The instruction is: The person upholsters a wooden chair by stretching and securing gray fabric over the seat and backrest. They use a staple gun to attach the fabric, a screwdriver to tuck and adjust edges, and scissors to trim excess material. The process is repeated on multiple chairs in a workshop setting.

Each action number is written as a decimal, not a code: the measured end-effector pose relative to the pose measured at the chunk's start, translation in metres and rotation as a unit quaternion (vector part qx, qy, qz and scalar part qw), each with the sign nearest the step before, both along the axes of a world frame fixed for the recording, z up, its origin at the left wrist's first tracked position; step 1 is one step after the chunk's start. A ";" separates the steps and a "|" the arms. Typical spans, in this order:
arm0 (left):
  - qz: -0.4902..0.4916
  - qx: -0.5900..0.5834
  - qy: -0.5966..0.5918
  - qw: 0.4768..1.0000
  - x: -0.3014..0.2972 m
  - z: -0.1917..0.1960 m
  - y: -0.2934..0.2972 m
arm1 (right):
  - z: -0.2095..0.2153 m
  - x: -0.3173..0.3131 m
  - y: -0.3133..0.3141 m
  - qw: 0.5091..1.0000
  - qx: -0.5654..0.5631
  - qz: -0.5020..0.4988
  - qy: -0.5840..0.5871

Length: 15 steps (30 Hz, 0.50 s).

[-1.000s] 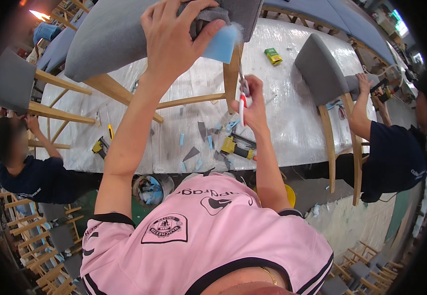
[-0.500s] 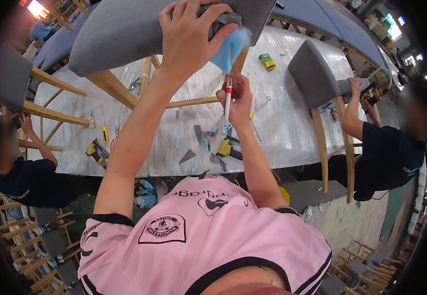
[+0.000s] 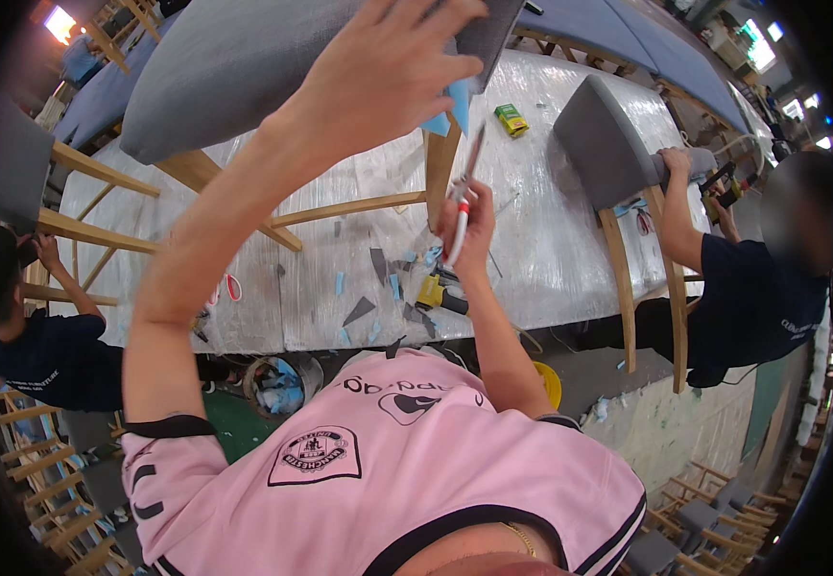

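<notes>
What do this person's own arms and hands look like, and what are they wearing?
Both arms are bare from the upper arm down, with no gloves, watch or rings visible on the left hand or right hand. The short sleeves belong to a pink shirt with black trim and a black-outlined crest on the chest.

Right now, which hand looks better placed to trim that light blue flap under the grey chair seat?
Probably the right hand: it holds the red-handled scissors just below the flap, while the left hand presses on the seat.
</notes>
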<state>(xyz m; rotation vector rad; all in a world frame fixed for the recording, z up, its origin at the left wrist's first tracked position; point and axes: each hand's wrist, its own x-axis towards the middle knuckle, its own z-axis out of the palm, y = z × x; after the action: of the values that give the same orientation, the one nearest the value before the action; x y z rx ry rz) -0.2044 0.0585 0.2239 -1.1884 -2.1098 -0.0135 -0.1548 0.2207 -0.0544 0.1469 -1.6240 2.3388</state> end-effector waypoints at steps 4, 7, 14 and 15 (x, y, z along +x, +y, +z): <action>0.028 -0.160 0.139 0.977 -0.017 -0.015 0.025 | -0.096 0.018 0.076 0.968 0.132 0.012 -0.214; -0.021 -0.180 0.071 0.981 -0.019 -0.058 0.062 | -0.215 0.020 0.166 0.886 0.360 -0.058 -0.285; 0.099 0.054 -0.361 0.926 0.046 -0.317 0.052 | -0.251 -0.016 0.221 0.806 0.547 -0.073 -0.213; 0.181 0.106 -0.336 0.918 0.052 -0.342 0.035 | -0.228 -0.031 0.223 0.816 0.534 -0.070 -0.210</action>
<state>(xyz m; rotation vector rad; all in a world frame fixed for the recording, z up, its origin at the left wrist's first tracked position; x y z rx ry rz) -0.1525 0.0937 -0.1185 -0.6953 -2.8088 -0.5393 -0.1860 0.4438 -0.2825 -0.2801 -2.8606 1.1147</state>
